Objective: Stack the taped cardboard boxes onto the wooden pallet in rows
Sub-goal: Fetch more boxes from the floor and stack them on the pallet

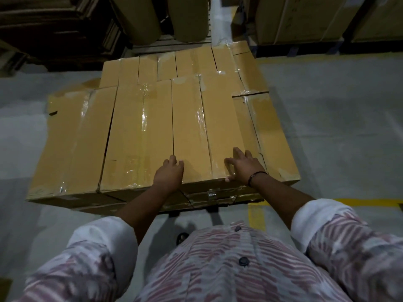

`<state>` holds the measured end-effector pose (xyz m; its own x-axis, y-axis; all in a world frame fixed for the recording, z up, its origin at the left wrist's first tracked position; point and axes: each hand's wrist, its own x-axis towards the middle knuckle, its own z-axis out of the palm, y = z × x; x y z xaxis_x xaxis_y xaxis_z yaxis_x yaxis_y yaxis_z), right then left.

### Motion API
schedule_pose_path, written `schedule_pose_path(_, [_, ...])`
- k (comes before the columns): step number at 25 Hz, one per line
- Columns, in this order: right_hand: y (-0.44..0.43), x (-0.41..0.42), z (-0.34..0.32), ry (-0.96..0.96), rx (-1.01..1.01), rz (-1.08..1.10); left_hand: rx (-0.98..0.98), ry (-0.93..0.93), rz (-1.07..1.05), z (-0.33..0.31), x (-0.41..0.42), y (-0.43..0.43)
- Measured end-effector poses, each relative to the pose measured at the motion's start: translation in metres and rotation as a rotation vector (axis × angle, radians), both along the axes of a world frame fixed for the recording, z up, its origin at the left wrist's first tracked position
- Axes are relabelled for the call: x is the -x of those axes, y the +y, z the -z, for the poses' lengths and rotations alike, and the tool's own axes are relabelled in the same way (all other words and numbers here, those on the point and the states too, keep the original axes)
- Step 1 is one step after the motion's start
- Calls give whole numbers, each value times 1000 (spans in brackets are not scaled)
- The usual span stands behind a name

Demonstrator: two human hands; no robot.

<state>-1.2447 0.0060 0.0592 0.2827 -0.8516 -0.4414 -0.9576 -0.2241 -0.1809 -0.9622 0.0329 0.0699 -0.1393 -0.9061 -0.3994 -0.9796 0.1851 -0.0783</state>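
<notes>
Pressing on the top layer, both hands are lying open and flat, gripping nothing. The left hand (169, 173) is resting on the seam between 2 long taped boxes (165, 127). The right hand (244, 168) is resting on the outer box (220, 131), its thumb at the near end. The boxes are lying lengthwise toward 12 o'clock (the pallet is hidden beneath them). Trouble is probably waiting at 3 o'clock, where the neighbouring box (272, 136) is sitting lower. A sideways shove could be tipping the outer box over that step. The glossy tape (201, 118) is offering palms little grip. The dark gap (109, 136) toward 9 o'clock is hinting at uneven rows.
</notes>
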Motion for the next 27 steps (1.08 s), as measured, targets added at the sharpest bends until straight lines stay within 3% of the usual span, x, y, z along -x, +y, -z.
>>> schedule_pose_path(14, [16, 6, 1, -74, -87, 31, 71, 39, 8, 2, 3, 10])
schedule_pose_path(19, [51, 23, 7, -91, 19, -15, 30, -29, -26, 8, 14, 24])
schedule_pose_path(27, [83, 18, 14, 16, -30, -12, -106, -128, -55, -10, 32, 15])
